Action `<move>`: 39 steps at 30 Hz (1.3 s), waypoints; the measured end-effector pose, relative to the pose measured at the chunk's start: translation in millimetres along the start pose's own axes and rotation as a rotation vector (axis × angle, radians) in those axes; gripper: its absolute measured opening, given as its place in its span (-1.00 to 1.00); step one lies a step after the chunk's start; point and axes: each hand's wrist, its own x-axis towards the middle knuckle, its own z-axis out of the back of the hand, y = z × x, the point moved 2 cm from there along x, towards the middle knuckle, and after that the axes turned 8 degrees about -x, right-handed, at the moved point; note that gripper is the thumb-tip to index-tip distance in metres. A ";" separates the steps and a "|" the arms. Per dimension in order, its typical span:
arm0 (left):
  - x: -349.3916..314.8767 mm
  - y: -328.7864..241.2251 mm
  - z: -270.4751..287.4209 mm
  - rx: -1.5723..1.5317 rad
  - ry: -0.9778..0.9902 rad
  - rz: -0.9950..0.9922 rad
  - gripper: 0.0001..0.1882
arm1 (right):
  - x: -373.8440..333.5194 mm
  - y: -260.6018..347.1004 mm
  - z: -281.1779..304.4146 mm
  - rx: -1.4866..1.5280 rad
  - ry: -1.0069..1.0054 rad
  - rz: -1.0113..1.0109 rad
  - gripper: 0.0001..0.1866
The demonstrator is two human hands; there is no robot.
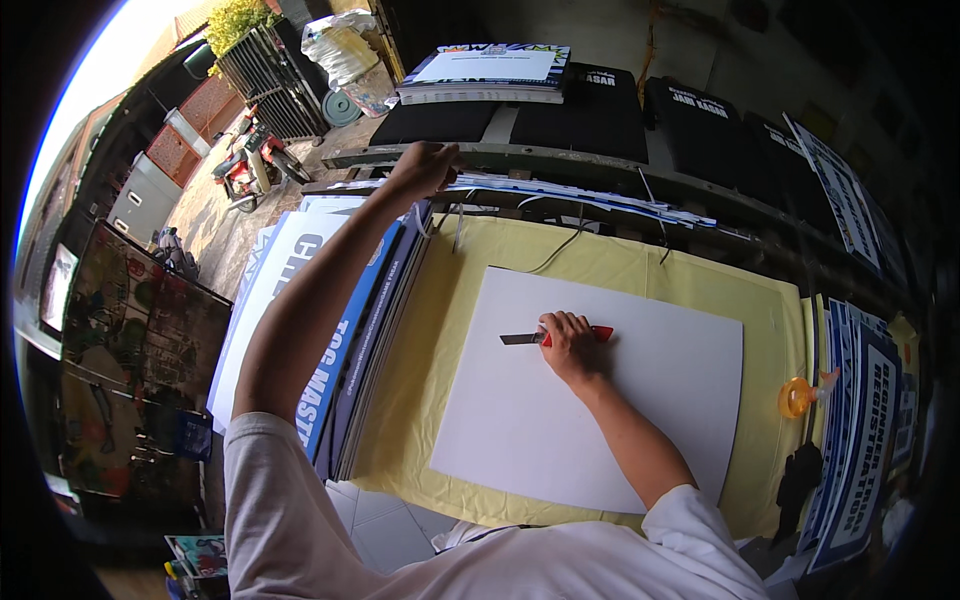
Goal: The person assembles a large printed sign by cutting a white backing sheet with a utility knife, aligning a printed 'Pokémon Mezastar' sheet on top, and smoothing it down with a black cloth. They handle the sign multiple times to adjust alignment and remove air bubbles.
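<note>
My right hand [570, 350] is closed round the red handle of a utility knife [521, 339], its blade pointing left. Hand and knife rest on a large blank white board [590, 440], which lies on a yellow cloth [410, 400] on the table. My left arm stretches to the far side. There my left hand [422, 168] is at the left end of a pile of thin white and blue strips [590, 192]. Its fingers are bent and dark against the background, so whether they grip a strip is unclear.
Printed boards [345, 340] are stacked left of the white board. More signs [858, 440] stand at the right, near an orange tape dispenser [797, 397]. Beyond the strips, a rail [560, 160] fronts black boards [580, 125] bearing a stack of printed sheets [485, 70]. A motorcycle [255, 165] stands outside.
</note>
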 end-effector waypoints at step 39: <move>42.7 158.1 -20.3 -0.741 0.152 0.352 -0.85 | 2.4 12.7 -5.0 0.083 -0.024 0.041 -0.76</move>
